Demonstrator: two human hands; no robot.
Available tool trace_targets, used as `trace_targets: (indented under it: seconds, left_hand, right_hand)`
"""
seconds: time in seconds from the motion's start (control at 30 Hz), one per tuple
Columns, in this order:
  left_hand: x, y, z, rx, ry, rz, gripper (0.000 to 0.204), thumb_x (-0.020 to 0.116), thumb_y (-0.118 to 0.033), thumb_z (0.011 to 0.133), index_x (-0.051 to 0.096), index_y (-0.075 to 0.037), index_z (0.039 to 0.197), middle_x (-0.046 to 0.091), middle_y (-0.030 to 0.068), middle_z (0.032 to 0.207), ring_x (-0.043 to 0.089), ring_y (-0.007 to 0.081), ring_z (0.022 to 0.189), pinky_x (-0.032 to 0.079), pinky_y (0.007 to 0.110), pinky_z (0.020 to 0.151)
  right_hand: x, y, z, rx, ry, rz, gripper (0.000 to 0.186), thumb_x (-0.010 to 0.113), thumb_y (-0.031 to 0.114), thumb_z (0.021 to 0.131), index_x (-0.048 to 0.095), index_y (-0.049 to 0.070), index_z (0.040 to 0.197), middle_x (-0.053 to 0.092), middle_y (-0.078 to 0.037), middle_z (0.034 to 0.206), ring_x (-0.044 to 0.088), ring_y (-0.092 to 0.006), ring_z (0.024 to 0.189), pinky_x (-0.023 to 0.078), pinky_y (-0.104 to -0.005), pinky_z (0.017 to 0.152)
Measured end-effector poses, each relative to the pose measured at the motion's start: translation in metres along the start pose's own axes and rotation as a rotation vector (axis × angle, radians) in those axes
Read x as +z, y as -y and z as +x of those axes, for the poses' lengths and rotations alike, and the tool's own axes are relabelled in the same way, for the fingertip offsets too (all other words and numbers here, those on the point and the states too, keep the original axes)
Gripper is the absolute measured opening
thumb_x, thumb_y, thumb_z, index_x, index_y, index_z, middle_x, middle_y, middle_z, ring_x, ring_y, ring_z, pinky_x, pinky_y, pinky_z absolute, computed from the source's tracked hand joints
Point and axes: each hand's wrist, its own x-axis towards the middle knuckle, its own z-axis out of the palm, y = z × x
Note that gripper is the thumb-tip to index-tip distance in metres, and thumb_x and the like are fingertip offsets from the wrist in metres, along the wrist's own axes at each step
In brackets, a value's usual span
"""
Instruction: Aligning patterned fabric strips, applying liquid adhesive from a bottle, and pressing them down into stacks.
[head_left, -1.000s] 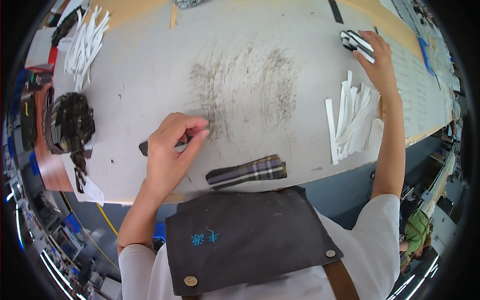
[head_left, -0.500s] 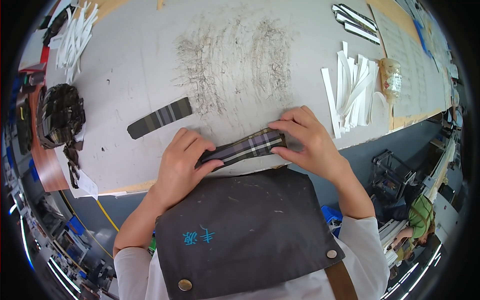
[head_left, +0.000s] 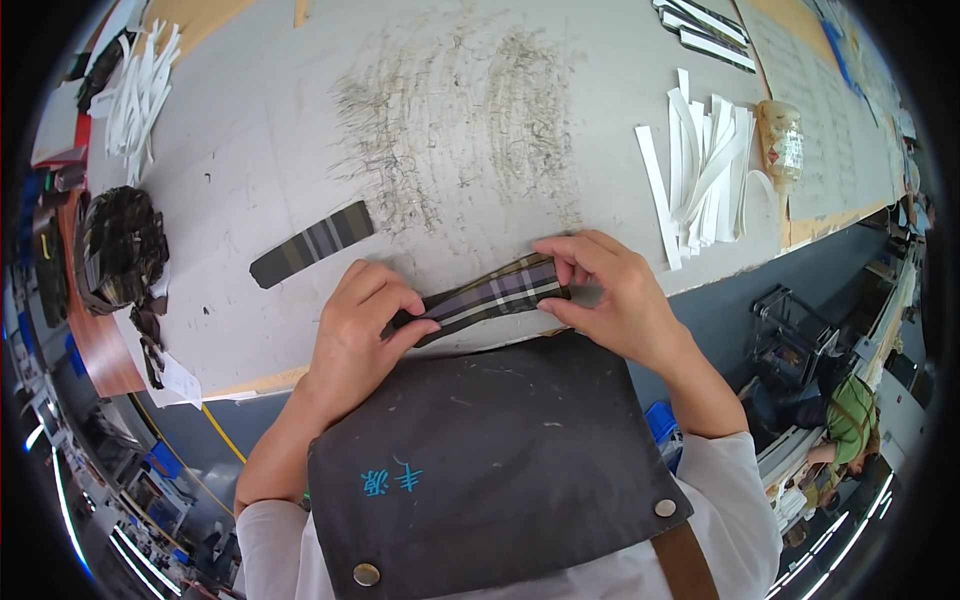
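Between my two hands, at the table's near edge, stretches a folded strip of dark plaid fabric (head_left: 492,297) with grey, purple and white bands. My left hand (head_left: 358,318) pinches its left end between thumb and fingers. The right end sits in the grip of my right hand (head_left: 612,283), thumb below and fingers above. Beyond my left hand a second plaid fabric strip (head_left: 313,244) lies flat and slanted on the table (head_left: 240,110). What lies inside the fold of the held strip is hidden.
White strips (head_left: 705,170) lie in a loose pile at right, beside a bottle (head_left: 780,145) with yellowish residue. Plaid pieces with white strips (head_left: 705,35) rest at the far right. Bundled dark plaid fabric (head_left: 122,248) and more white strips (head_left: 145,90) are at left. Someone in green (head_left: 850,425) is at right.
The view has shifted slightly. Both hands keep hold of the plaid strip, and my right fingers have curled a little more over its right end.
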Motion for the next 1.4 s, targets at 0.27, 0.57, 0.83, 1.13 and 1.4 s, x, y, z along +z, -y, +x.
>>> trace_targets:
  seconds: [0.27, 0.57, 0.83, 1.13, 1.4]
  left_hand:
    - [-0.001, 0.0, 0.0, -0.052, 0.019, -0.014, 0.023, 0.08, 0.001, 0.062, 0.06, -0.001, 0.075, 0.057, 0.007, 0.079, 0.053, 0.0238, 0.077, 0.044, 0.033, 0.065]
    - [-0.005, -0.001, 0.001, -0.052, -0.002, -0.03, 0.018, 0.078, 0.003, 0.064, 0.065, 0.0, 0.076, 0.057, 0.0066, 0.077, 0.054, 0.0219, 0.074, 0.044, 0.031, 0.064]
    - [-0.01, -0.004, 0.004, -0.049, -0.023, -0.003, 0.012, 0.075, -0.001, 0.071, 0.067, 0.0, 0.08, 0.059, 0.0077, 0.075, 0.053, 0.0227, 0.071, 0.043, 0.032, 0.059]
    - [-0.012, -0.003, 0.011, -0.153, 0.01, -0.109, 0.008, 0.071, 0.002, 0.077, 0.065, 0.004, 0.081, 0.06, 0.0074, 0.07, 0.053, 0.0151, 0.061, 0.041, 0.027, 0.054]
    - [-0.027, -0.003, 0.036, -0.18, -0.039, -0.138, 0.009, 0.074, -0.002, 0.076, 0.066, 0.002, 0.08, 0.058, 0.0067, 0.067, 0.052, 0.013, 0.056, 0.04, 0.026, 0.05]
  right_hand:
    - [-0.002, 0.0, -0.005, 0.1, 0.012, 0.146, 0.041, 0.073, -0.004, 0.069, 0.063, 0.004, 0.107, 0.057, -0.005, 0.08, 0.053, -0.0175, 0.068, 0.047, -0.0289, 0.062]
    - [-0.007, -0.002, -0.008, 0.23, 0.074, 0.271, 0.045, 0.071, -0.007, 0.069, 0.062, 0.004, 0.112, 0.058, 0.0, 0.08, 0.05, -0.0097, 0.071, 0.042, -0.0234, 0.066]
    - [-0.007, 0.0, -0.004, 0.146, 0.055, 0.195, 0.039, 0.075, -0.002, 0.069, 0.064, 0.005, 0.106, 0.054, -0.001, 0.08, 0.046, -0.0108, 0.067, 0.04, -0.0237, 0.063]
    - [-0.002, -0.005, -0.001, 0.115, -0.013, 0.256, 0.023, 0.075, -0.001, 0.072, 0.059, 0.002, 0.088, 0.052, -0.001, 0.079, 0.044, -0.0093, 0.066, 0.038, -0.0235, 0.059]
    - [-0.012, -0.004, 0.014, 0.264, 0.017, 0.527, 0.018, 0.072, -0.003, 0.077, 0.06, 0.001, 0.089, 0.05, 0.003, 0.075, 0.048, -0.0052, 0.068, 0.039, -0.0212, 0.059]
